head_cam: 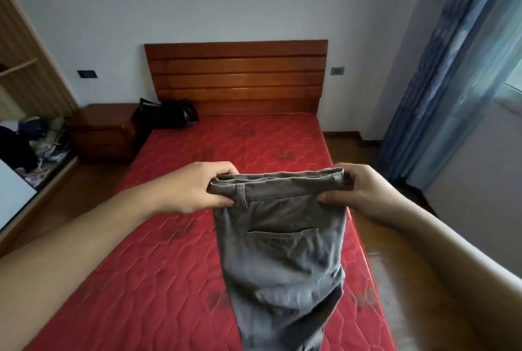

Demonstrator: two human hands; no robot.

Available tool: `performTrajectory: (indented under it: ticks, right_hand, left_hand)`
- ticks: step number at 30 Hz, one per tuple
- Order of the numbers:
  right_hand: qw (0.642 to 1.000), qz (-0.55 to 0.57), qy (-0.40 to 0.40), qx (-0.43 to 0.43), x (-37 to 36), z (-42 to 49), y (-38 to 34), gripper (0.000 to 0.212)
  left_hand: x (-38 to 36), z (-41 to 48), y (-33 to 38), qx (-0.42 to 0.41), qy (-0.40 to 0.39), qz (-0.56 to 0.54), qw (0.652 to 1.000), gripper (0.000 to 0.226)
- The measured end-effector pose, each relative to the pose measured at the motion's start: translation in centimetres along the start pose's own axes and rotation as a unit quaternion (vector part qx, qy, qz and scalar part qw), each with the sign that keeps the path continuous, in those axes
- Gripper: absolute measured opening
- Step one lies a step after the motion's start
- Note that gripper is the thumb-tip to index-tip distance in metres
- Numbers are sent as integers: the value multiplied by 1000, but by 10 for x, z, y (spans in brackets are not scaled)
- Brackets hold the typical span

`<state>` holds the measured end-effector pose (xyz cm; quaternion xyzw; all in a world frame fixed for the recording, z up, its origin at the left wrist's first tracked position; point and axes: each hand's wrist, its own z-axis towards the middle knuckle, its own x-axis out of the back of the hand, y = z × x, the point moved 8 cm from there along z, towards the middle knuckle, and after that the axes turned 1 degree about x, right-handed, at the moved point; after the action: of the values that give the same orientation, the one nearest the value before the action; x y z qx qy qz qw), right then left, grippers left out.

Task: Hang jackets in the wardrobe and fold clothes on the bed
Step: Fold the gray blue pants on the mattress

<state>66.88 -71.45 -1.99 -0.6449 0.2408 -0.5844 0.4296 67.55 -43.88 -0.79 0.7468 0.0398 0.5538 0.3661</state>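
Observation:
A pair of grey-brown trousers [282, 243] hangs in the air over the red quilted mattress [158, 280]. My left hand [195, 188] pinches the left end of the waistband. My right hand [364, 192] grips the right end. The waistband is stretched flat between them, with a belt loop and a back pocket facing me. The legs hang down together towards the bottom edge of the view, and their ends are out of sight. An open wardrobe [25, 68] stands at the far left.
A wooden headboard [237, 76] stands against the white wall. A black bag [169, 114] lies at the mattress's far left corner beside a wooden nightstand [104, 133]. A heap of mixed clothes [36, 144] sits at the wardrobe's foot. Blue curtains [440, 68] hang on the right.

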Motion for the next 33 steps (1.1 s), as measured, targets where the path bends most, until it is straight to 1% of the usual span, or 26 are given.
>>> performTrajectory:
  ticks: [3,5,8,10,12,13,14,15,17,18,20,21,22,24,26,29,33]
  right_hand:
    - [992,-113,-41,-45,-28,8,53,19]
    - [979,-168,-89,-73,-49,9,83,19]
    - [954,-232,-164,-96,-78,13,124,17]
    - [950,-214,-195,-117,-92,22,147,13]
    - [954,-140,-207,-168,-97,41,166,12]
    - [956,-118,-193,-187,-95,59,173,11]
    - [961,-119,-159,-192,-88,85,180,11]
    - [968,-127,-113,-186,-78,117,185,11]
    - [977,-133,-11,-165,-54,186,185,15]
    - [981,-116,37,-150,-40,218,179,27]
    - [984,-34,107,-136,-21,268,181,63]
    - [981,-1,132,-144,-18,280,191,72]
    - [977,3,143,-159,-22,281,207,75]
    - [974,-36,120,-188,-53,258,256,68]
    - [966,-46,63,-245,-102,206,312,57]
    - [940,-33,-10,-338,-166,112,389,49]
    - [906,-32,-77,-415,-225,27,468,44]
  left_hand:
    - [-46,19,-32,35,-21,90,995,27]
    - [-77,28,-51,45,-47,141,988,27]
    - [-119,41,-77,64,-96,129,985,25]
    - [-137,53,-94,86,-111,93,986,20]
    - [-145,74,-111,119,-118,29,985,15]
    - [-142,90,-121,131,-116,16,984,14]
    - [-132,111,-132,140,-102,16,985,15]
    - [-116,139,-144,143,-73,19,987,16]
    - [-69,200,-164,140,20,15,990,25]
    - [-42,229,-171,132,75,2,988,36]
    - [-4,271,-185,136,164,-71,975,62]
    - [1,282,-194,139,196,-101,966,67]
    - [-8,285,-204,142,210,-111,961,66]
    - [-65,274,-232,170,188,-112,961,61]
    - [-151,239,-265,222,134,-145,955,59]
    - [-271,182,-299,291,49,-199,935,58]
    - [-385,129,-320,354,-5,-237,905,63]
